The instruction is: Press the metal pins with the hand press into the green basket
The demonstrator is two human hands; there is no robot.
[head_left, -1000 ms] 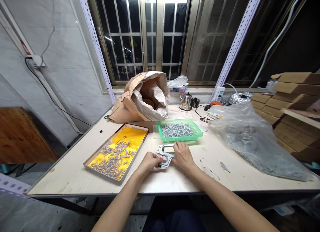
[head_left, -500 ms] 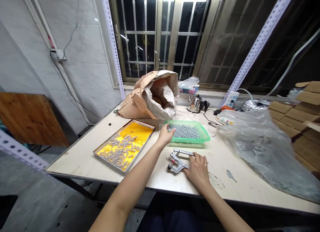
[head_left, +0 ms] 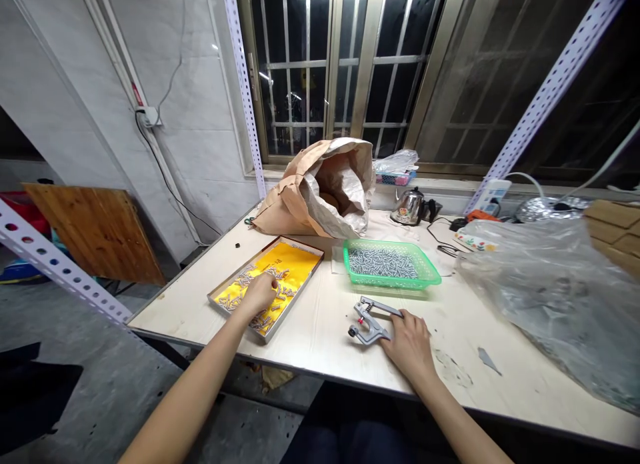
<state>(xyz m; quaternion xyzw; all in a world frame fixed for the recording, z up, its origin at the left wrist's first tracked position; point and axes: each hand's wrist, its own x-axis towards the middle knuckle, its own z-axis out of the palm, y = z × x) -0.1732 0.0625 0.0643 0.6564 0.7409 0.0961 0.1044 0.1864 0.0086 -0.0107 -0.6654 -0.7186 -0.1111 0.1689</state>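
Note:
My left hand [head_left: 261,293] is over a shallow tray [head_left: 301,282] with a yellow lining. Its fingers are curled together among small metal pin-like pieces [head_left: 231,301] strewn across the lining; whatever is between the fingertips is hidden. My right hand [head_left: 411,341] wraps round the handles of grey metal hand pliers [head_left: 371,325], whose jaws point left just above the table. Behind the pliers stands a green plastic basket [head_left: 431,275], holding a layer of small grey metal parts [head_left: 383,263].
A large open paper sack [head_left: 293,197] lies at the back of the table. Right of it are a steel kettle [head_left: 407,207] and a cable [head_left: 440,236]. Clear plastic sheeting [head_left: 550,304] covers the right side, near cardboard boxes [head_left: 615,234]. A grey scrap [head_left: 489,360] lies near the pliers.
My left hand has moved from the green basket's left edge leftward to the tray, and its fingers have curled in. The right hand keeps its grip on the pliers. The view has shifted left.

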